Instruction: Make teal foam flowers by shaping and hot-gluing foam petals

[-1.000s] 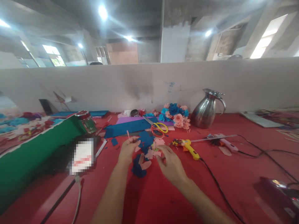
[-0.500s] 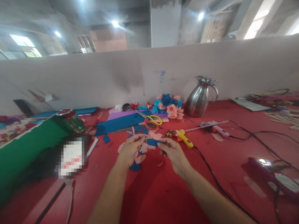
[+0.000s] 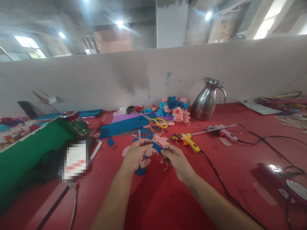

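My left hand (image 3: 136, 156) pinches the blue paper (image 3: 157, 147) at its ten o'clock end, and my right hand (image 3: 177, 158) pinches it at four, over the table (image 3: 153, 204). If I pulled too hard, it could tear or lose its shape. A pink strip (image 3: 139, 134) pokes up by my left fingers; I cannot tell whether I grip it, and a loose hold might drop it among the pink scraps (image 3: 161, 139). The yellow glue gun (image 3: 192, 145) lies near three o'clock, tip pointing inward: a careless sweep could burn me, if it's hot, or snag its cord (image 3: 214, 169). Reaching blindly towards twelve, I could nick myself on the scissors (image 3: 160, 122).
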`<action>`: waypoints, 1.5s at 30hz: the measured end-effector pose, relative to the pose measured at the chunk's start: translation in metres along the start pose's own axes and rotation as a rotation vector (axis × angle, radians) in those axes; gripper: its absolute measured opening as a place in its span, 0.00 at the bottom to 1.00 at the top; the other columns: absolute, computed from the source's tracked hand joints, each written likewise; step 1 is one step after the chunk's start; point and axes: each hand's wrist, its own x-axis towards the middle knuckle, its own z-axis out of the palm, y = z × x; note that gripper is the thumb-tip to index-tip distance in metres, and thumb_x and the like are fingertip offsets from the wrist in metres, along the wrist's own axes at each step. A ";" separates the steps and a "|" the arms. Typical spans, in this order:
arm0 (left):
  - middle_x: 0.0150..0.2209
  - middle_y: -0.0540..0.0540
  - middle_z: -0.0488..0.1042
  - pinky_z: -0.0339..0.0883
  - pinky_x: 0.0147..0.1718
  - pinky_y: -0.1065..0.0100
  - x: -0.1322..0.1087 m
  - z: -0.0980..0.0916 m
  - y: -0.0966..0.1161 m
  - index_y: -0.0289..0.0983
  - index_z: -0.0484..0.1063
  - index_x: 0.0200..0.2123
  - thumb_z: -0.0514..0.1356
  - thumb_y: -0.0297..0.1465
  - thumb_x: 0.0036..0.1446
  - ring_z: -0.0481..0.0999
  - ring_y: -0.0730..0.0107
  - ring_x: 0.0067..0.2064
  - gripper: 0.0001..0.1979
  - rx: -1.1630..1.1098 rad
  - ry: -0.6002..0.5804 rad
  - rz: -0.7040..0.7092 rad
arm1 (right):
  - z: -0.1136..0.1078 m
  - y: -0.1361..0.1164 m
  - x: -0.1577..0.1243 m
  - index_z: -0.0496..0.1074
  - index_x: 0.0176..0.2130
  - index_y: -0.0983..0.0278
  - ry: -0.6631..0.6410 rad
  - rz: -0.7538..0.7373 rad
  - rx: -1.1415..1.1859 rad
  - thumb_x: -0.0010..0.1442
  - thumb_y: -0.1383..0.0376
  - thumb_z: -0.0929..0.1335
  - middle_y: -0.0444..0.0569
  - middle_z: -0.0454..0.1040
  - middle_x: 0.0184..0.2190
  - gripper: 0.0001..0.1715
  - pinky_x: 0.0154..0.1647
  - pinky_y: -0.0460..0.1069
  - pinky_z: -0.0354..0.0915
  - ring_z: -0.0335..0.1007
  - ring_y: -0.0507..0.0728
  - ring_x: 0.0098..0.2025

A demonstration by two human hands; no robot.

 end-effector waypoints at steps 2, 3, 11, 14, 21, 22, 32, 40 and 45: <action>0.15 0.55 0.64 0.45 0.14 0.77 0.000 0.000 0.002 0.32 0.74 0.28 0.68 0.29 0.36 0.53 0.85 0.14 0.11 -0.001 -0.008 0.034 | 0.001 0.001 -0.001 0.68 0.28 0.65 -0.024 0.008 -0.013 0.43 0.59 0.70 0.43 0.73 0.24 0.14 0.17 0.42 0.54 0.65 0.47 0.18; 0.15 0.56 0.63 0.43 0.14 0.77 0.001 -0.001 0.003 0.32 0.74 0.28 0.68 0.29 0.36 0.51 0.86 0.14 0.12 0.002 -0.012 0.045 | 0.002 0.001 -0.002 0.68 0.28 0.65 -0.027 0.006 -0.016 0.43 0.59 0.70 0.43 0.73 0.24 0.13 0.17 0.42 0.55 0.65 0.47 0.18; 0.20 0.54 0.68 0.52 0.18 0.77 0.001 0.000 -0.004 0.34 0.74 0.35 0.68 0.32 0.40 0.61 0.84 0.17 0.16 -0.008 -0.043 0.030 | 0.000 0.003 0.001 0.70 0.26 0.65 0.067 -0.062 -0.002 0.43 0.57 0.72 0.41 0.69 0.21 0.14 0.18 0.43 0.53 0.63 0.47 0.18; 0.27 0.50 0.73 0.61 0.25 0.74 0.001 0.004 -0.011 0.35 0.74 0.34 0.70 0.29 0.36 0.71 0.77 0.25 0.17 0.012 -0.061 0.040 | 0.000 0.004 0.002 0.70 0.27 0.65 0.075 -0.083 -0.012 0.43 0.57 0.72 0.40 0.68 0.19 0.15 0.19 0.43 0.54 0.63 0.48 0.18; 0.27 0.48 0.74 0.64 0.30 0.73 0.002 0.008 -0.015 0.33 0.74 0.27 0.68 0.30 0.40 0.72 0.75 0.28 0.10 0.092 -0.091 0.132 | -0.001 0.004 0.003 0.73 0.30 0.66 0.058 -0.113 -0.086 0.45 0.55 0.71 0.42 0.69 0.18 0.17 0.20 0.44 0.53 0.62 0.50 0.20; 0.27 0.47 0.74 0.64 0.31 0.72 0.001 0.008 -0.014 0.33 0.74 0.27 0.68 0.30 0.39 0.72 0.74 0.28 0.10 0.087 -0.102 0.129 | -0.002 0.004 0.004 0.73 0.31 0.66 0.061 -0.121 -0.103 0.46 0.55 0.71 0.43 0.69 0.19 0.17 0.20 0.44 0.52 0.62 0.50 0.20; 0.26 0.48 0.75 0.63 0.29 0.71 0.004 0.003 -0.009 0.34 0.74 0.28 0.68 0.31 0.37 0.71 0.73 0.28 0.12 0.083 -0.073 0.136 | -0.001 -0.004 0.001 0.73 0.26 0.65 0.064 -0.138 -0.187 0.46 0.60 0.69 0.40 0.66 0.16 0.10 0.22 0.45 0.53 0.60 0.49 0.19; 0.27 0.48 0.74 0.58 0.26 0.73 0.001 0.005 -0.010 0.35 0.76 0.33 0.66 0.29 0.40 0.69 0.75 0.27 0.12 0.084 -0.144 0.130 | -0.002 -0.001 -0.001 0.72 0.28 0.66 0.050 -0.117 -0.204 0.47 0.58 0.68 0.40 0.66 0.14 0.12 0.20 0.44 0.52 0.58 0.48 0.18; 0.24 0.50 0.72 0.54 0.22 0.74 -0.001 0.007 -0.011 0.33 0.75 0.32 0.67 0.29 0.39 0.65 0.79 0.22 0.13 -0.002 -0.102 0.085 | -0.008 0.008 0.001 0.71 0.29 0.65 0.072 -0.113 -0.191 0.48 0.57 0.69 0.40 0.66 0.15 0.14 0.20 0.44 0.51 0.58 0.49 0.18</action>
